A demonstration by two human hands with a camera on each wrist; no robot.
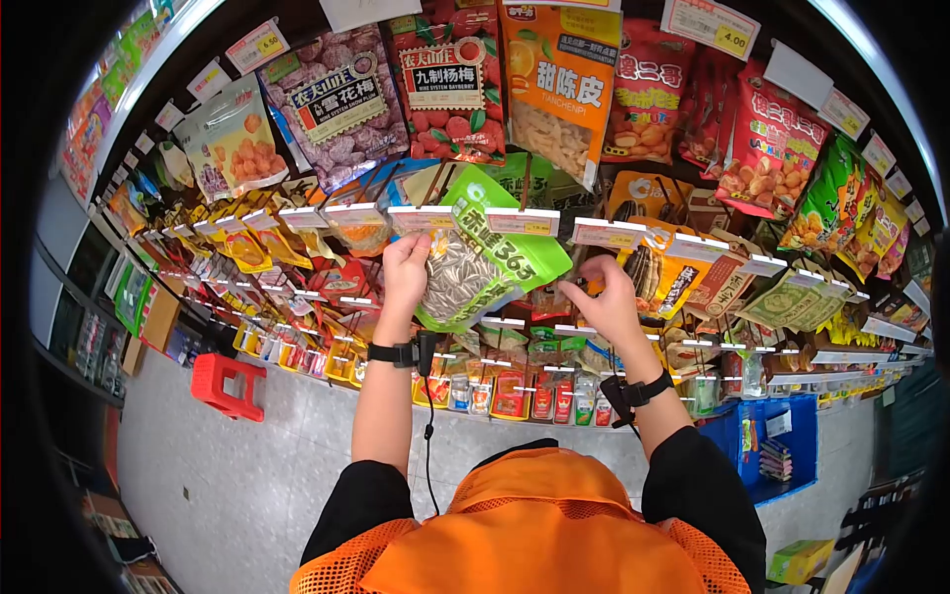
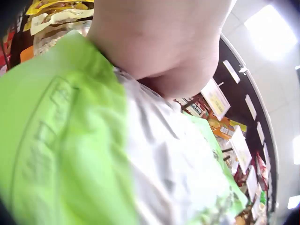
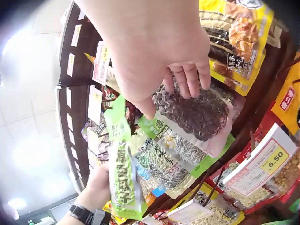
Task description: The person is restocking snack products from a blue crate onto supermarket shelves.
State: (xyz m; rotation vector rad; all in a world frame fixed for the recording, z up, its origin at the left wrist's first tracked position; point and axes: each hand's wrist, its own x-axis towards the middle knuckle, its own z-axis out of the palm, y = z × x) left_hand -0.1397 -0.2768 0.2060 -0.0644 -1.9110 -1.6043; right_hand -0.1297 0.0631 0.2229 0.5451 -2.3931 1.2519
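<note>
My left hand (image 1: 404, 272) pinches the edge of a green bag of sunflower seeds (image 1: 485, 259), which has a clear window over striped seeds. The bag is tilted in front of the shelf's price tags. In the left wrist view, its green side (image 2: 79, 136) fills much of the frame, below the heel of my hand. My right hand (image 1: 608, 297) is apart from that bag, fingers relaxed and holding nothing. Seen from the right wrist, its fingers overlap a hanging bag of dark seeds (image 3: 199, 112). Beside that hangs another green-edged seed bag (image 3: 166, 157).
Snack bags hang in rows on hooks, with a yellow snack bag (image 1: 661, 272) right of my right hand. Price tags (image 1: 524, 222) stick out along the hook ends. On the floor stand a red stool (image 1: 228, 386) at left and a blue bin (image 1: 727, 436) at right.
</note>
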